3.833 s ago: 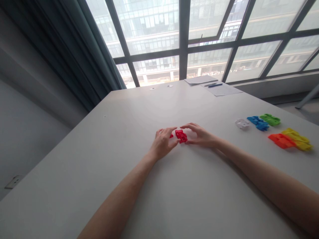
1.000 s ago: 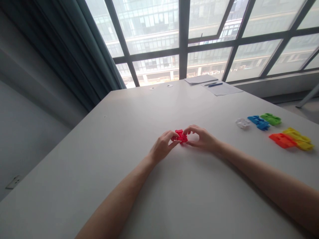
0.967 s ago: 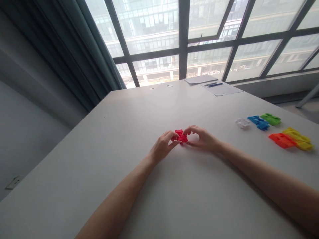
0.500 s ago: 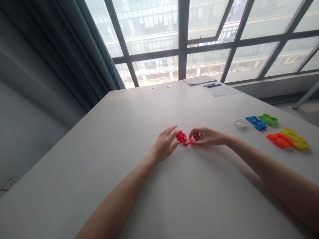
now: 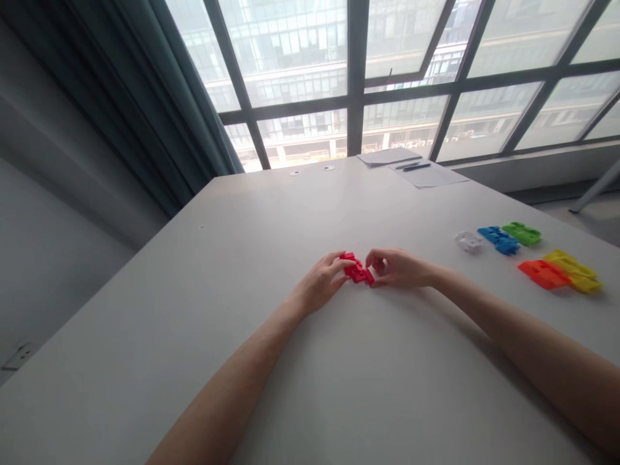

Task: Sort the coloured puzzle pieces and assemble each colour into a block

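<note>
In the middle of the white table (image 5: 271,245), a red plastic toy piece (image 5: 356,270) with a blocky, notched shape lies between my hands. My left hand (image 5: 317,284) reaches it from the left, fingers over its far side and thumb at its near side. At its near right end sits a small flat red piece (image 5: 369,277), between the thumb and index finger of my right hand (image 5: 400,267). The small piece is tilted and appears to touch the larger one. Whether the two are joined cannot be made out. My fingers cover part of the red parts.
At the right lie plastic toy pieces: white (image 5: 468,241), blue (image 5: 498,239), green (image 5: 522,233), orange (image 5: 543,274) and yellow (image 5: 574,270). Papers (image 5: 429,175) with pens (image 5: 415,166) rest at the far edge, before the window. A dark curtain (image 5: 130,97) hangs on the left.
My right hand has drawn a small red piece out to the right, then brought it back against the larger one. My left fingers, spread half a second ago, have closed in round the larger piece.
</note>
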A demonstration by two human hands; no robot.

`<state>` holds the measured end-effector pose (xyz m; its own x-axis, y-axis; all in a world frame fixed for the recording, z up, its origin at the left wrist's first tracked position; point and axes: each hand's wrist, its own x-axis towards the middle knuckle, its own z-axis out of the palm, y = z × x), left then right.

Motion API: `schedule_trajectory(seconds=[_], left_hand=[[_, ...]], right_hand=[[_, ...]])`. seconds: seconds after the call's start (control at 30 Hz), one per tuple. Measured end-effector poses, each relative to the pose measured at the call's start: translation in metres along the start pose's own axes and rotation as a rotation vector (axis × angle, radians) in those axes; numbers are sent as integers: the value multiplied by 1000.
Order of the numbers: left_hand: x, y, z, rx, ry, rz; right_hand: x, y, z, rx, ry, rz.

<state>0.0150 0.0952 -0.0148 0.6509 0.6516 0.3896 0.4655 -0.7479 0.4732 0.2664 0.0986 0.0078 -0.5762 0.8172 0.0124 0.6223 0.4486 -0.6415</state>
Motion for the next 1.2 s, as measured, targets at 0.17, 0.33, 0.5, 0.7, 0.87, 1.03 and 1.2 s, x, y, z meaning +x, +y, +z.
schedule_trajectory(seconds=[0.17,0.33,0.5,0.7,0.87,1.03,1.2], left_hand=[[0,-1,1,-14,3,-10],[0,0,0,-6,-3,-14],[-1,3,-2,3,36,-36],[-2,-1,-5,75,256,-151],[-4,-10,-5,174,337,-235],[-6,-3,-6,268,246,-182],[-16,8,-13,368,101,-250]], right_hand=[[0,0,0,19,-4,-4],[-1,-1,-2,67,-5,-2],[0,3,2,111,197,0],[7,14,12,27,446,51],[7,16,15,-44,466,34],[6,16,16,-106,483,30],[6,17,18,-140,515,40]])
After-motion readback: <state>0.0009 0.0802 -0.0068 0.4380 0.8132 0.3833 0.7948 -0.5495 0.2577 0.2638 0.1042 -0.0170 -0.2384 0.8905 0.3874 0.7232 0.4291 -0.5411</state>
